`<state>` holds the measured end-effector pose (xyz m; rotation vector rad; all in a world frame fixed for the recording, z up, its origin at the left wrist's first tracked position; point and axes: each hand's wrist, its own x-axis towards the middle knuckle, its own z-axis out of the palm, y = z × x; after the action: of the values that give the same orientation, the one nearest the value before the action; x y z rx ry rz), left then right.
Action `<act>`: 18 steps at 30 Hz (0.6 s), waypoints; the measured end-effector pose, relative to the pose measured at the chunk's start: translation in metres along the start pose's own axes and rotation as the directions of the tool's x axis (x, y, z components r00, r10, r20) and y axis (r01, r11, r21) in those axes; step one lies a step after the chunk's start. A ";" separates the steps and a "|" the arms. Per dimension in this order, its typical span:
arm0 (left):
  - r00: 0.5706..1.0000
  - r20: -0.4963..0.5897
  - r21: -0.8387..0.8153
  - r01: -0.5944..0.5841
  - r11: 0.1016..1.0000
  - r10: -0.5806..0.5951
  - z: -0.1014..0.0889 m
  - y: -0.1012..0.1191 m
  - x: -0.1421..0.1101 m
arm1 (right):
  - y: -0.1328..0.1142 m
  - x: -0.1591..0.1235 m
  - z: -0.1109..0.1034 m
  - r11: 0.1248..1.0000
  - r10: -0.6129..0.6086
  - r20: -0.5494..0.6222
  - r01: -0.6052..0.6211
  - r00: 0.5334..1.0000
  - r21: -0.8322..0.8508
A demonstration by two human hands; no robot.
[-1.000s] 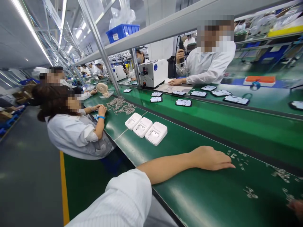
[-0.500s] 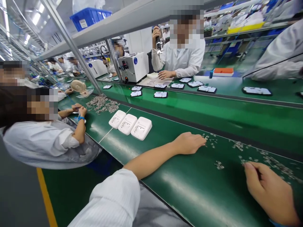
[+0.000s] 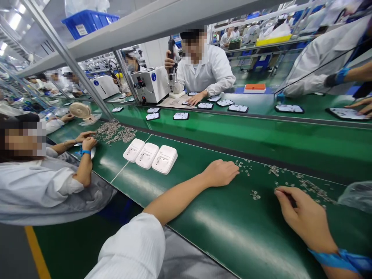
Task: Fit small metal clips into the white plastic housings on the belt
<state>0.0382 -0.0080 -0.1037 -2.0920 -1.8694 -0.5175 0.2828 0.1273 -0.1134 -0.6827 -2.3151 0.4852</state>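
Note:
My left hand lies palm down on the green mat, fingers stretched toward several small metal parts scattered just beyond the fingertips. My right hand rests lower right with its fingers curled in a pinch at the edge of a longer spread of small metal parts; what the fingers hold is too small to make out. A tiny cluster of parts sits between the two hands. A blue wrist strap circles my right wrist.
Three white plastic housings lie side by side to the left. A seated co-worker sorts a pile of parts. Across the conveyor, dark trays and a white machine stand before another worker. A clear plastic bag lies far right.
The view has swung right. My right hand has come into view and moved left toward the scattered parts. My left hand stays flat on the mat.

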 end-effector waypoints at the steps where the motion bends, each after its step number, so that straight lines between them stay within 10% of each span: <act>1: 1.000 0.005 0.003 -0.005 1.000 0.005 0.000 0.000 0.000 | 0.000 0.000 0.000 1.000 -0.012 -0.006 0.012 1.000 -0.006; 18: 1.000 0.015 0.032 -0.009 0.999 0.009 0.003 -0.003 -0.003 | -0.004 -0.002 0.002 1.000 0.001 -0.074 0.000 0.997 0.004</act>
<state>0.0354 -0.0087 -0.1072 -2.0884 -1.8632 -0.4670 0.2812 0.1231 -0.1141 -0.6879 -2.2441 0.4575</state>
